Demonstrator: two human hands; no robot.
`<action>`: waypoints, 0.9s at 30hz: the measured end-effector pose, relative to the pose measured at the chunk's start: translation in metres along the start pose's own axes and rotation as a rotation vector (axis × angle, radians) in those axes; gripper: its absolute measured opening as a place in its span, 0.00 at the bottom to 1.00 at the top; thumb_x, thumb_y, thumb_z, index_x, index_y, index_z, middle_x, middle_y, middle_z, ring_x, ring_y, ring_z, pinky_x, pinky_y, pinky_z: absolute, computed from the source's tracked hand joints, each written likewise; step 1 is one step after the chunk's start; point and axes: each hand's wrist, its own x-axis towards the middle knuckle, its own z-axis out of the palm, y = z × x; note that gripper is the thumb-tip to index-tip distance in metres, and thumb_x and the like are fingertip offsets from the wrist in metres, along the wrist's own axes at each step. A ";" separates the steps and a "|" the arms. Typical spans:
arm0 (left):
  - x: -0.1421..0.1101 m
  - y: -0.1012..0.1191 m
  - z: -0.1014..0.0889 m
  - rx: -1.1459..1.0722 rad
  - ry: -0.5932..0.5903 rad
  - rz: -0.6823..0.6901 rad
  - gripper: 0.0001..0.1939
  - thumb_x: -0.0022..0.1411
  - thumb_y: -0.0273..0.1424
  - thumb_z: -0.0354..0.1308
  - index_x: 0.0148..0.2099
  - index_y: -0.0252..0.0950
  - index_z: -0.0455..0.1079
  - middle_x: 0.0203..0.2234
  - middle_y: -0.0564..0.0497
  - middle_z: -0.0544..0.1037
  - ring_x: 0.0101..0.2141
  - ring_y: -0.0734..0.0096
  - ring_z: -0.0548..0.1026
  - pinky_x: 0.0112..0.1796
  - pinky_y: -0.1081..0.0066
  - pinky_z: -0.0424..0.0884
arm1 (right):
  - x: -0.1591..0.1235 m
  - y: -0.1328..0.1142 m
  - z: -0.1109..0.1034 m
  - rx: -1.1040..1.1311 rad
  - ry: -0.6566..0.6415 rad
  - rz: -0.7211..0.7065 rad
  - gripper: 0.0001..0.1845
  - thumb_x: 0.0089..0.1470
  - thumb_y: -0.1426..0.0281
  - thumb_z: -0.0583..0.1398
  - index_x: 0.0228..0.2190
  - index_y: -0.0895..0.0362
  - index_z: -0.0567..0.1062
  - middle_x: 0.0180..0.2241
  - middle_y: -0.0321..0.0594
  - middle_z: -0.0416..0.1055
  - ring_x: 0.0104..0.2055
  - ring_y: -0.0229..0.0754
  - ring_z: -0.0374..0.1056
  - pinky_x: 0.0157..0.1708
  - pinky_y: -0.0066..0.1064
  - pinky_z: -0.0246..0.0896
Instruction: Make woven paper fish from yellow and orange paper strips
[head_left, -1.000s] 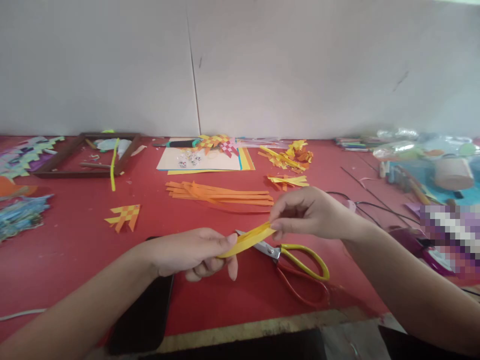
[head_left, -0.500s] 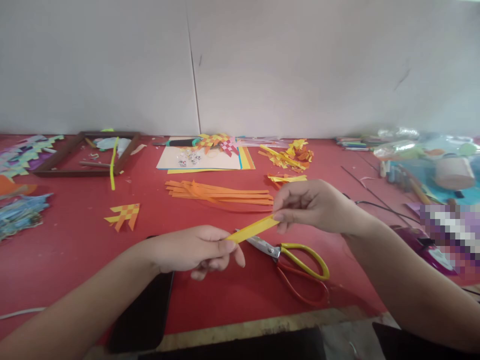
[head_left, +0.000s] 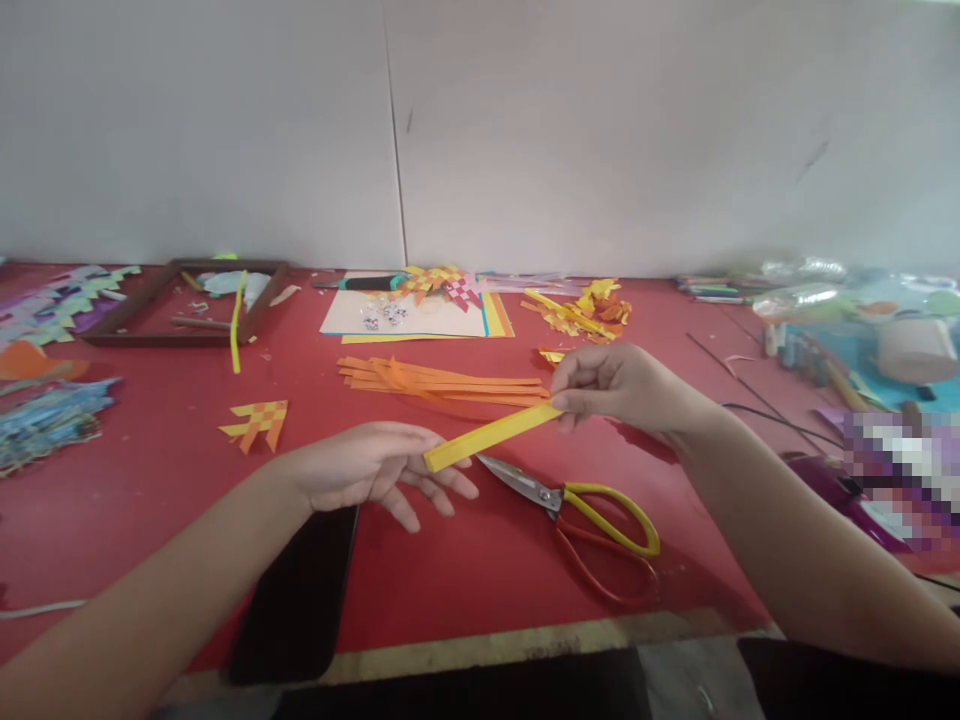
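Note:
A folded yellow paper strip (head_left: 491, 434) slants through the air over the red table. Its right end is pinched between the thumb and fingers of my right hand (head_left: 622, 390). At the lower left end, my left hand (head_left: 382, 470) has its fingers spread, with the strip's tip resting against or just over them; contact is hard to make out. Below the strip lie scissors (head_left: 551, 497) with one yellow and one red handle. Behind it is a bundle of orange paper strips (head_left: 450, 380). A woven yellow-and-orange paper fish (head_left: 259, 422) lies to the left.
A black phone (head_left: 296, 590) lies under my left forearm at the table's front edge. Paper sheets (head_left: 420, 318), a brown frame (head_left: 172, 340) and yellow paper scraps (head_left: 581, 310) are along the back. A purple glue gun (head_left: 840, 490) and crowded craft supplies stand right.
My left hand has loosened its pinch on the yellow strip and spread its fingers. My right hand keeps hold of the other end, and the strip is slightly higher.

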 end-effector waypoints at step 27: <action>0.008 0.018 0.064 0.779 0.143 0.204 0.22 0.71 0.45 0.38 0.37 0.38 0.66 0.25 0.53 0.76 0.30 0.68 0.75 0.36 0.67 0.68 | -0.027 -0.033 0.055 -0.325 0.010 -0.153 0.06 0.53 0.67 0.64 0.33 0.57 0.77 0.26 0.36 0.77 0.26 0.34 0.72 0.25 0.24 0.64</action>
